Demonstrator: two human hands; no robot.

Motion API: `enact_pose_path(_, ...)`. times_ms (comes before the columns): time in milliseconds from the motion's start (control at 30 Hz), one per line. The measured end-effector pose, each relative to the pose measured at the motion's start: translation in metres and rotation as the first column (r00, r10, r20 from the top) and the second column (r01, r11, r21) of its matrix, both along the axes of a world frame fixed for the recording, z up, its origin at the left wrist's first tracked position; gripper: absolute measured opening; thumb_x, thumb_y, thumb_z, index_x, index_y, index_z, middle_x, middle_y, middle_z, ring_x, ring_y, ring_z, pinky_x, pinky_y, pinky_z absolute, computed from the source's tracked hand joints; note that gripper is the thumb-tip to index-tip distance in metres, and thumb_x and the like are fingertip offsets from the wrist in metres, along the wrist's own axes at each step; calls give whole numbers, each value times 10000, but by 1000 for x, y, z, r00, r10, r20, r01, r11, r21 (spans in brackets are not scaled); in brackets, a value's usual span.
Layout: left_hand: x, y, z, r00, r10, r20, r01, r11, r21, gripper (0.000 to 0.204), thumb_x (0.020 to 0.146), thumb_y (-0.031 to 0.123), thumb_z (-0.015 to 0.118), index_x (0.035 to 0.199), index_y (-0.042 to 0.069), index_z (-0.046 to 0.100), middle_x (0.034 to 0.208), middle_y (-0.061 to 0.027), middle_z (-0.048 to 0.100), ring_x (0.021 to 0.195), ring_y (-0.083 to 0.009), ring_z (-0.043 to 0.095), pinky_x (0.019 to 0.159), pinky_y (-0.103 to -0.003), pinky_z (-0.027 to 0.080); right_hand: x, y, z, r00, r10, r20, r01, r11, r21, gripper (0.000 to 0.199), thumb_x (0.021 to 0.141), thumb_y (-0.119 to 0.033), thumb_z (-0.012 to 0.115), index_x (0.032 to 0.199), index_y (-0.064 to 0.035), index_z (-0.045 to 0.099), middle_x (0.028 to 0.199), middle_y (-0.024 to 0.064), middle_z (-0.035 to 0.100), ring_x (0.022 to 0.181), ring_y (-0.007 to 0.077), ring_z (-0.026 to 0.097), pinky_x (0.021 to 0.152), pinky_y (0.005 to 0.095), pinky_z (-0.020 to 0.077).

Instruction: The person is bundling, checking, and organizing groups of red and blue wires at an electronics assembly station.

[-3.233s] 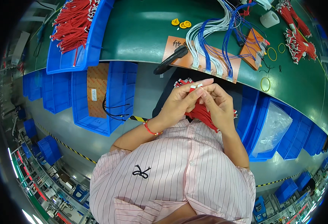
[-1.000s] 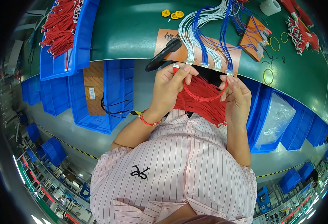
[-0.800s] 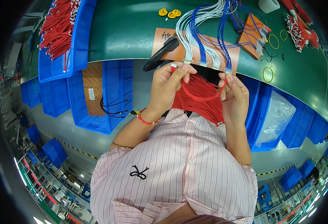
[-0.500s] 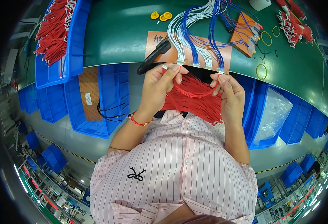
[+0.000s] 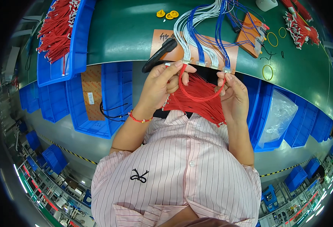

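Note:
My left hand (image 5: pixel 162 84) and my right hand (image 5: pixel 232 96) hold one red wire (image 5: pixel 196 99) between them, each pinching an end, so it hangs in a loop. Below it a bundle of red wires (image 5: pixel 196 102) lies across my lap against my striped shirt. Both hands are raised at the green table's (image 5: pixel 128 34) front edge, just under the white connectors of a blue and white wire harness (image 5: pixel 206 34) lying on an orange board (image 5: pixel 166 39).
A blue bin (image 5: pixel 66 41) full of red wires sits at the left. Blue bins (image 5: pixel 109 98) hang below the table, one holding cardboard, another on the right a clear bag (image 5: pixel 278 117). A black tool (image 5: pixel 160 55), yellow rings (image 5: pixel 166 14) and rubber bands (image 5: pixel 272 38) lie on the table.
From working close together over my lap, my hands have spread apart and risen toward the table edge, drawing one red wire out into a loop.

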State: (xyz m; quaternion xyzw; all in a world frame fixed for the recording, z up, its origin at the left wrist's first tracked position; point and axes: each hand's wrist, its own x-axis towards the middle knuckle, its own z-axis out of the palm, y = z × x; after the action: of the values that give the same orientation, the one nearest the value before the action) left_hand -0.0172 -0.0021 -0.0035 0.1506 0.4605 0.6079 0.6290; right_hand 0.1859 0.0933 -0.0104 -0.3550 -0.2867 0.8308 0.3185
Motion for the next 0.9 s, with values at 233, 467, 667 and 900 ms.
enact_pose_path(233,1,3,0,995,-87,-41,86,996,-18,424,1026,323,504,1055,-55,693,719,-19,596,428,8,241,399,-192,167,19,9,-18,907,55,418,-223,904,365,423,1042,-319,469,1092,46,679,1021,105,696,805,120,577,775,280,469)
enact_pose_path(467,9,6,0,997,-8,-78,6,1000,-19,399,1027,280,504,1012,-64,706,699,-18,587,442,4,278,413,-183,184,2,0,-44,909,125,399,-338,780,527,252,993,-166,561,1093,40,666,992,114,679,875,175,627,812,322,501)
enact_pose_path(667,18,4,-7,973,67,-219,-52,996,73,387,1030,278,497,951,-39,704,683,-22,572,524,-38,365,511,-219,320,-27,-2,-56,670,-205,714,-699,150,699,196,839,-124,697,988,-1,670,945,176,655,861,359,635,776,432,513)
enact_pose_path(900,45,-29,6,877,-121,465,62,988,141,415,1077,325,367,753,79,447,575,36,321,487,-83,320,451,-263,305,-21,-4,-34,729,-92,678,-593,408,694,103,858,-80,691,924,-10,652,856,149,648,787,307,645,728,390,514)
